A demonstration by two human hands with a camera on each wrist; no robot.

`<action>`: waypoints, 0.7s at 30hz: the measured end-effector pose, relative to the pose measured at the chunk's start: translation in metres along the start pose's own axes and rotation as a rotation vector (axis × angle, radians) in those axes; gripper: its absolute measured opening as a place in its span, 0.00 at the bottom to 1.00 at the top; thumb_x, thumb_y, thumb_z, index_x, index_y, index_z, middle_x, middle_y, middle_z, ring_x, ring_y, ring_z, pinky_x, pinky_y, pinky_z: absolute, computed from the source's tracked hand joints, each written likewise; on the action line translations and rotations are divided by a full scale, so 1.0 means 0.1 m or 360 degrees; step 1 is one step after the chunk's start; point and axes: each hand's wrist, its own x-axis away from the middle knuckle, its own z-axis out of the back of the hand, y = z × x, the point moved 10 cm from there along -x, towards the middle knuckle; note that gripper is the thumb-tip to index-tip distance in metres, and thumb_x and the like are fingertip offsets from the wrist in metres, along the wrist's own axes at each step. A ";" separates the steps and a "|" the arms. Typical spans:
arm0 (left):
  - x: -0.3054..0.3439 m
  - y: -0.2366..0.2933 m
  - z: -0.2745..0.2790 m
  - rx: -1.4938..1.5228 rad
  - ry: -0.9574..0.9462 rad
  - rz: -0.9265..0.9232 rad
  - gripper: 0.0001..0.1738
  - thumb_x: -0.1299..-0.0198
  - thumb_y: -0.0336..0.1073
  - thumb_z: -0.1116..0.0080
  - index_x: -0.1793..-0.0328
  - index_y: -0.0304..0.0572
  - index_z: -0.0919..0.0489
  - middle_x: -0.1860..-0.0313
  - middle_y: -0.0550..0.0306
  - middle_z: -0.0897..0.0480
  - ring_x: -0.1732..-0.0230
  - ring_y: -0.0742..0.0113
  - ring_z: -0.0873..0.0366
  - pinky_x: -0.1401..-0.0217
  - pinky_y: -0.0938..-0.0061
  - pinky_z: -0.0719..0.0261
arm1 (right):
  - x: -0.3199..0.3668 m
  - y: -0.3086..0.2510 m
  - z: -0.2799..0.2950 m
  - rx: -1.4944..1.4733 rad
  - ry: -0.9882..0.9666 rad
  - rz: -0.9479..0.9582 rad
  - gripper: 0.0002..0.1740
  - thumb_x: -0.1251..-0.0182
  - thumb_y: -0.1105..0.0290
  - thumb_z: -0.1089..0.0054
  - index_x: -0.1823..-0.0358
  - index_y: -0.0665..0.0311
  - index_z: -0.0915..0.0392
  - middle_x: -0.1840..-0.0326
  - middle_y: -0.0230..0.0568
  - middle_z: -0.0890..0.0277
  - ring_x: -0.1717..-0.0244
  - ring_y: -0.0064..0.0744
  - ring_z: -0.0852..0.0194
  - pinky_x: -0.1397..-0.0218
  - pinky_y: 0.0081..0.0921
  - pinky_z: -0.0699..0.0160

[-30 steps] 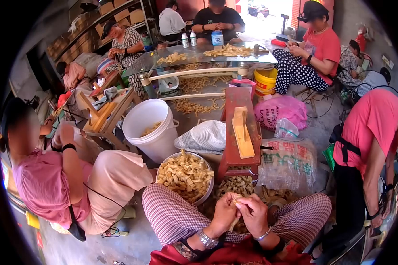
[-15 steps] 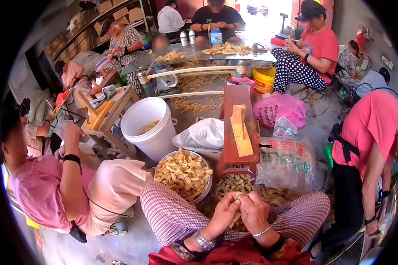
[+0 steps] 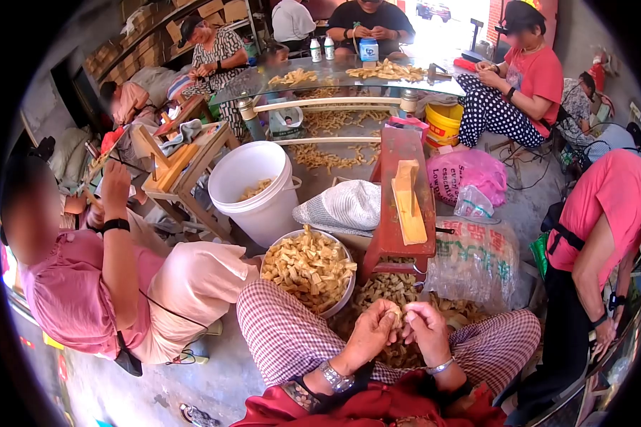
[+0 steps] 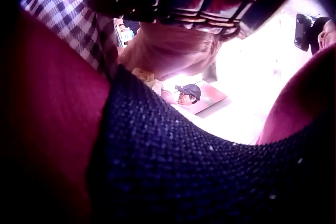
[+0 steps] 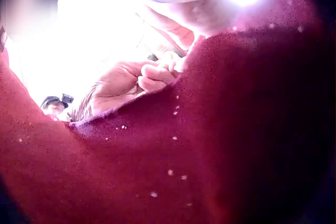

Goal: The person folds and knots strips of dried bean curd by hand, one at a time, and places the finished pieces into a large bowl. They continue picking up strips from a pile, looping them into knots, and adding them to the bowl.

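Note:
In the head view my left hand [image 3: 372, 333] and right hand [image 3: 429, 334] meet over my lap, fingertips close together. Between them is a small pale yellow strip [image 3: 398, 317], pinched by the curled fingers and mostly covered by them. Part of a pale yellow piece [image 4: 147, 77] shows by the left hand [image 4: 173, 50] in the left wrist view. Sleeve cloth fills much of both wrist views. Below the hands lies a heap of yellowish knotted pieces [image 3: 390, 286]. Left of my knee stands a white tub [image 3: 350, 287] heaped with folded yellow pieces [image 3: 310, 269].
A red wooden bench [image 3: 408, 250] holding a yellow wooden block [image 3: 409, 206] stands ahead. Around it are a tall white bucket [image 3: 224, 186], a mesh sack [image 3: 342, 206], a clear printed sack [image 3: 477, 260] and a pink bag [image 3: 470, 174]. People sit close on the left and bend over at right.
The head view has swung, so the scene sits farther right. My hands have drawn slightly apart at the fingertips, showing more of the strip. The person at left has shifted their raised arm.

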 end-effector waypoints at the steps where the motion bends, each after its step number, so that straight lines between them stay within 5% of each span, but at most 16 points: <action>1: 0.00 0.01 -0.01 0.0005 -0.0020 0.0004 0.04 0.29 0.30 0.58 0.54 0.39 0.31 0.72 0.64 0.27 0.79 0.81 0.34 0.76 0.86 0.33 | -0.01 0.07 -0.03 -0.0003 -0.0068 0.0000 0.09 0.31 0.74 0.49 0.53 0.68 0.26 0.72 0.33 0.25 0.77 0.17 0.27 0.77 0.15 0.27; 11: 0.05 0.09 0.01 -0.0276 -0.0064 0.0015 0.03 0.30 0.30 0.59 0.55 0.44 0.34 0.77 0.66 0.28 0.82 0.81 0.34 0.81 0.85 0.34 | 0.04 0.31 -0.23 -0.0324 -0.0324 -0.0383 0.14 0.30 0.70 0.47 0.48 0.71 0.27 0.72 0.34 0.24 0.78 0.19 0.28 0.76 0.14 0.27; 14: 0.06 0.21 -0.01 -0.0328 -0.0093 -0.0191 0.03 0.30 0.32 0.57 0.55 0.43 0.36 0.79 0.65 0.29 0.83 0.80 0.34 0.82 0.83 0.35 | 0.04 0.34 -0.23 -0.0350 -0.0390 -0.0392 0.13 0.31 0.69 0.46 0.49 0.70 0.26 0.72 0.34 0.24 0.79 0.19 0.28 0.78 0.15 0.29; 21: 0.01 0.12 0.04 -0.0351 -0.0106 -0.0140 0.06 0.30 0.35 0.56 0.55 0.42 0.37 0.80 0.64 0.30 0.83 0.78 0.35 0.83 0.81 0.35 | 0.02 0.26 -0.22 -0.0308 -0.0326 -0.0254 0.08 0.32 0.70 0.45 0.60 0.70 0.25 0.76 0.35 0.25 0.81 0.19 0.30 0.80 0.15 0.30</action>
